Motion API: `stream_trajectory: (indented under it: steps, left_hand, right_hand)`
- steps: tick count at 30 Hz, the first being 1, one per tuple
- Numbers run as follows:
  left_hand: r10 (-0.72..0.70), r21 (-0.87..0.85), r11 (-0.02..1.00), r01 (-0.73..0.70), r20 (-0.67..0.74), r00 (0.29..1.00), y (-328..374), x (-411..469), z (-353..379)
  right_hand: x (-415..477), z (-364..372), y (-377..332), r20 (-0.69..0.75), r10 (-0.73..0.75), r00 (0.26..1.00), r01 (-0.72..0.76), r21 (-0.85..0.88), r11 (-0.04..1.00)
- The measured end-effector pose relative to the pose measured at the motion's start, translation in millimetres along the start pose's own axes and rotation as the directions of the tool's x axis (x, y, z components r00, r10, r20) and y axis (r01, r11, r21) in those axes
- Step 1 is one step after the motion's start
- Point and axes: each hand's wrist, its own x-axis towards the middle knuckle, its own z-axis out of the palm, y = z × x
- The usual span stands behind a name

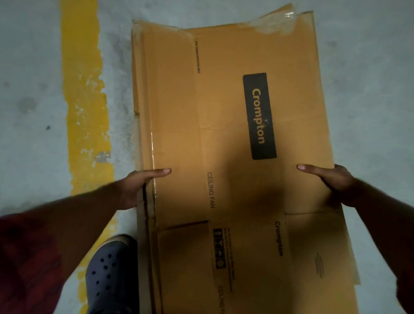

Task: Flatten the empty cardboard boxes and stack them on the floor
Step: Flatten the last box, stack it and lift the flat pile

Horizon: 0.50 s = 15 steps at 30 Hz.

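From my remote seat I see a flattened brown cardboard box (233, 123), matte and creased along its fold lines, printed with a black "Crompton" label and "CEILING FAN". The left hand (136, 186) grips its left edge and the right hand (334, 182) its right edge, each thumb flat on top, the other fingers curled out of sight beneath. The box sits over a stack of flattened cardboard (320, 256) on the rough grey concrete floor (20, 59); I cannot tell whether it touches the stack. A worn, chipped yellow painted stripe (85, 64) runs to the left. A perforated dark-blue rubber clog (109, 269) stands near the stack's near-left corner.
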Motion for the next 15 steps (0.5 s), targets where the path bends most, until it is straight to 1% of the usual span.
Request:
stream_trajectory:
  steps: [2, 4, 6, 11, 15]
  left_hand:
    - [-0.002, -0.001, 1.000, 0.002, -0.010, 1.000, 1, 4, 1]
    - [-0.027, -0.027, 0.999, 0.027, 0.031, 0.999, 2, 6, -1]
    - [-0.049, -0.036, 0.998, 0.052, 0.060, 0.997, 2, 7, -4]
    - [-0.037, -0.066, 0.997, 0.038, 0.013, 0.999, -3, 10, -11]
    - [-0.008, -0.092, 0.996, 0.008, 0.003, 1.000, -3, 4, -3]
  right_hand:
    - [13, -2, 4, 0.030, 0.031, 0.999, -0.032, 0.015, 0.999]
    - [24, -6, 7, 0.097, 0.076, 0.992, -0.077, 0.002, 0.997]
    - [30, -11, 10, 0.163, 0.089, 0.983, -0.090, -0.001, 0.996]
    - [27, -18, 1, 0.285, 0.108, 0.952, -0.109, -0.010, 0.994]
    - [22, -21, 5, 0.279, 0.089, 0.956, -0.097, 0.014, 0.995]
